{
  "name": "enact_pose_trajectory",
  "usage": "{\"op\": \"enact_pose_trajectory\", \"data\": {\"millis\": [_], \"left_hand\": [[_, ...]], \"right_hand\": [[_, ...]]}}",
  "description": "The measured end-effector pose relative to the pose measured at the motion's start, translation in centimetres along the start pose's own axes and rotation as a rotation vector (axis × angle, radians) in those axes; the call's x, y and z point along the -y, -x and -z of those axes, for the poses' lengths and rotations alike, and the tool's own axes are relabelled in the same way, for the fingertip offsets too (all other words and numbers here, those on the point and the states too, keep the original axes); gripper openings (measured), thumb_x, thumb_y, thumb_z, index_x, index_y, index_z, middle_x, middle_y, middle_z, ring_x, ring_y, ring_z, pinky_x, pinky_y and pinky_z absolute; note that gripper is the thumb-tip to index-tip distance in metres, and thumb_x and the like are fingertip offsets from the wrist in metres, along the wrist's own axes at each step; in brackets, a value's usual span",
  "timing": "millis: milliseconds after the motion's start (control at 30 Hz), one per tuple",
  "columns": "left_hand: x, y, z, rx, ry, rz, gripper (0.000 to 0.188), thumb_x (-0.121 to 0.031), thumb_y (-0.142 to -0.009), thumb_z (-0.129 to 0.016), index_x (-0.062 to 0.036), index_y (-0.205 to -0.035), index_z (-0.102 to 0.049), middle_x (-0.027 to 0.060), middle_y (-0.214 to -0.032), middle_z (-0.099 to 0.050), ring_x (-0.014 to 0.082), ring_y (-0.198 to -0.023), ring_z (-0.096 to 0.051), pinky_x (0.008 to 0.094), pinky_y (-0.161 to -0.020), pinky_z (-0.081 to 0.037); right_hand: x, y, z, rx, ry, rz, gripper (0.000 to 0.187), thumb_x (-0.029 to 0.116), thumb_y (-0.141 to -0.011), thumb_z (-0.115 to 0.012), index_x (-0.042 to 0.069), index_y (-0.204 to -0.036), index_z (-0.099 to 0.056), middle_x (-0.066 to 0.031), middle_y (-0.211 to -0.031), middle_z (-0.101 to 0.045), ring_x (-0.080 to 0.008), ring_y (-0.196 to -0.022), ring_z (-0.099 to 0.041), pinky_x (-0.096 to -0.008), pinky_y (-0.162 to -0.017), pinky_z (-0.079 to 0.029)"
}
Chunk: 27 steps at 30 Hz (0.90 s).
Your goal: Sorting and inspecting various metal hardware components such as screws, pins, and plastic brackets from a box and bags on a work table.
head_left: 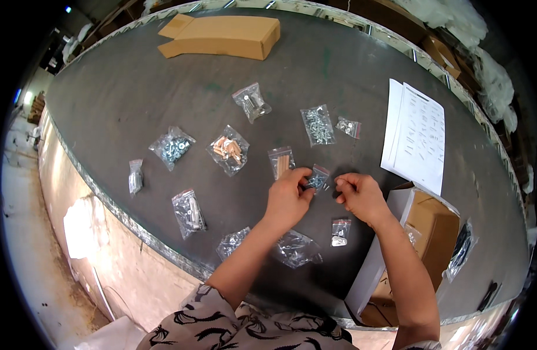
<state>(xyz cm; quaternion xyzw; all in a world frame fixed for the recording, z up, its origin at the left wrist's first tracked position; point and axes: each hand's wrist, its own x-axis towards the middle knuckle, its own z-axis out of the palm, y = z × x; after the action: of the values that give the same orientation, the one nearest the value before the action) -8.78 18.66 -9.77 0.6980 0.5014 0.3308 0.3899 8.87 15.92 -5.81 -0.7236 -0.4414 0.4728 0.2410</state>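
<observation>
My left hand [289,198] pinches the edge of a small clear zip bag of screws [318,177] over the dark table. To the right of that bag, my right hand [361,197] has its thumb and fingertips drawn together; whatever may be between them is too small to make out. Tiny loose metal pieces [326,187] show beside the bag, between the two hands. A bag of wooden dowels [282,161] lies just beyond my left hand and partly behind it. Nearer to me, below my right hand, is a small bag with white parts [340,233].
Several hardware bags lie around, among them orange-tan plugs [227,149], bolts [174,147], screws [318,125] and metal pins [189,213]. An open carton [400,216] stands under my right forearm. Printed sheets [419,131] lie beyond it. A long brown box [222,36] is at the far edge.
</observation>
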Motion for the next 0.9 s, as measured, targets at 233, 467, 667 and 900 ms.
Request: {"op": "enact_pose_trajectory", "data": {"millis": [233,467,667,900], "left_hand": [[-0.3,0.5,0.8,0.008,0.017,0.023,0.035,-0.001,-0.069,-0.07,-0.005,-0.103,-0.061,0.0069,-0.082,-0.059,0.0131,-0.063,-0.056,0.0252,-0.058,-0.047],[-1.5,1.8,2.2,-0.117,0.084,0.009,0.027,-0.001,-0.074,-0.069,-0.0055,-0.101,-0.063,0.0057,-0.088,-0.058,0.0102,-0.064,-0.056,0.0227,-0.058,-0.046],[-1.2,3.5,2.8,-0.161,0.16,-0.023,0.008,-0.004,-0.078,-0.068,-0.0012,-0.085,-0.065,0.0053,-0.075,-0.058,0.0093,-0.059,-0.053,0.022,-0.056,-0.043],[-2.0,3.9,1.3,-0.061,-0.105,-0.16,0.018,-0.005,-0.078,-0.068,-0.0044,-0.096,-0.066,0.0066,-0.076,-0.06,0.0117,-0.062,-0.055,0.0237,-0.058,-0.044]], "right_hand": [[1.9,6.2,3.6,-0.176,-0.394,0.096,0.021,0.013,-0.092,-0.053,-0.002,-0.101,-0.062,-0.0063,-0.081,-0.062,-0.0091,-0.059,-0.056,-0.0215,-0.05,-0.042],[-5.3,16.0,7.9,-0.514,-0.562,0.072,0.017,0.01,-0.091,-0.054,-0.002,-0.099,-0.062,-0.0054,-0.079,-0.061,-0.0072,-0.055,-0.051,-0.0198,-0.045,-0.039],[-11.0,21.8,9.1,-0.581,-0.547,-0.087,0.014,0.01,-0.09,-0.057,-0.002,-0.096,-0.062,-0.0036,-0.074,-0.06,-0.0063,-0.053,-0.05,-0.0189,-0.045,-0.037],[-11.4,25.6,8.1,-0.617,-0.546,-0.046,0.014,0.009,-0.09,-0.057,-0.002,-0.095,-0.062,-0.0019,-0.071,-0.058,-0.0057,-0.052,-0.047,-0.0185,-0.046,-0.035]]}}
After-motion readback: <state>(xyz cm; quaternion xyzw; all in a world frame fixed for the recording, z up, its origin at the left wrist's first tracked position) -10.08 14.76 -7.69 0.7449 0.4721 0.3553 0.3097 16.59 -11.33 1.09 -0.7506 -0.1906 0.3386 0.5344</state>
